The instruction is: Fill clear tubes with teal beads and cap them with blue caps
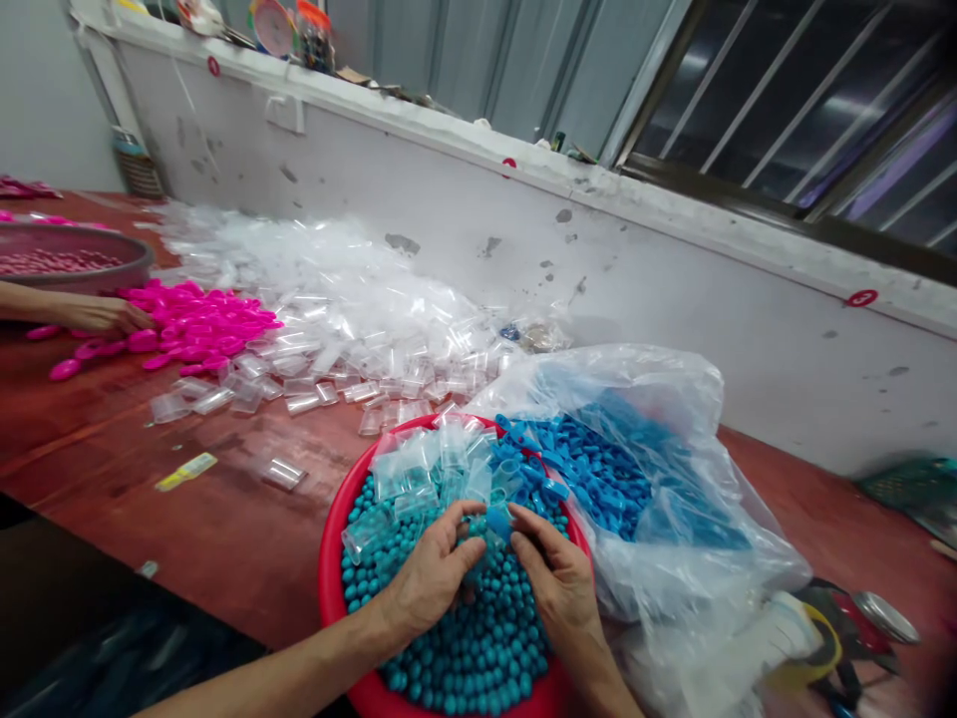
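Observation:
Over a red basin [334, 543] of teal beads [478, 648], my two hands meet. My right hand [557, 573] pinches a small blue plastic piece [499, 521] between thumb and fingers. Close beside it, the fingers of my left hand [434, 568] are curled around what looks like a clear plastic sleeve [474, 523], partly hidden by the fingers. More clear plastic sleeves [408, 469] lie on the beads at the basin's far side. To the right, an open clear bag [673, 384] holds many blue plastic pieces [598, 469], some spilling over the basin's rim.
Clear sleeves heap [359, 299] along the wall on the red table [224, 499]. At left, another person's hand [112, 314] touches bright pink pieces [201, 324] beside a bowl [135, 264]. A yellow-labelled strip [186, 471] lies in front; a tape roll [818, 648] sits lower right.

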### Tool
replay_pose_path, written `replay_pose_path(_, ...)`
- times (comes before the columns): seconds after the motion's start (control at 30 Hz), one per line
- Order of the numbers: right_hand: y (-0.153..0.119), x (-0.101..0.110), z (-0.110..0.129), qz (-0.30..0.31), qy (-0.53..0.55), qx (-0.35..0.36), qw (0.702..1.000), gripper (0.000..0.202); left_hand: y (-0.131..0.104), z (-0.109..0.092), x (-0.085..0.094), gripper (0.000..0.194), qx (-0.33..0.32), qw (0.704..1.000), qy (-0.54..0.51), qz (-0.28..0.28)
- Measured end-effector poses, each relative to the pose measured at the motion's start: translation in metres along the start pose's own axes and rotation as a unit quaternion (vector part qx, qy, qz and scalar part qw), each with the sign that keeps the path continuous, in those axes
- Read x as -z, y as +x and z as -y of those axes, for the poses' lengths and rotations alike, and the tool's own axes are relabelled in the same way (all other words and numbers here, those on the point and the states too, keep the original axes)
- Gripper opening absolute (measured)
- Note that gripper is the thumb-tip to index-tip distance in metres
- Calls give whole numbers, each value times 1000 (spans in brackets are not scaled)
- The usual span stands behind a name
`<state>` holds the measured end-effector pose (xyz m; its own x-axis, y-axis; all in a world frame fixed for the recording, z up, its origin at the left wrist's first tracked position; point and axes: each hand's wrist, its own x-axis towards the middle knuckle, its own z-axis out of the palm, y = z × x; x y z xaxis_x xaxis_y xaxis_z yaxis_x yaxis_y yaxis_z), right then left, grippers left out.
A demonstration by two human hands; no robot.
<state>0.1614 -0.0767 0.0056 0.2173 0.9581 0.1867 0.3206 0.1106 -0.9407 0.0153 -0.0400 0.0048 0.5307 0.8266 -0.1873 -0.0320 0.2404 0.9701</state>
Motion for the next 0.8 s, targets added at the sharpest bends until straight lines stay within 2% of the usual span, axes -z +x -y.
replay_pose_path(0.07, 1, 1, 3, 25, 15, -22, 999, 24, 0, -1, 1, 38, -4, 1000, -2, -1)
replay_pose_path(0.13, 3, 3, 6, 79, 46, -39, 995, 23, 1, -1, 1, 38, -5, 1000, -9, 6)
replay_pose_path(0.2, 6, 8, 9, 127, 77, -51, 988, 23, 1, 0, 2, 38, -3, 1000, -18, 24)
replay_pose_path(0.27, 10, 13, 14, 151, 91, -72, 982, 23, 2, 1, 3, 39, 3, 999, -20, 41)
replay_pose_path(0.43, 14, 19, 18, 101, 91, -115, 984, 32, 1, 2, 3, 36, -39, 999, 5, 33)
replay_pose_path(0.53, 10, 12, 11, 113, 64, -125, 984, 35, -2, 1, 2, 34, -72, 996, 43, 23)
replay_pose_path(0.67, 4, 6, 9, 120, -12, -74, 990, 28, -5, 0, 1, 35, -69, 996, 56, 25)
replay_pose_path(0.8, 6, 14, 18, 152, -104, 23, 983, 23, -5, 1, 2, 38, -60, 997, 48, 26)
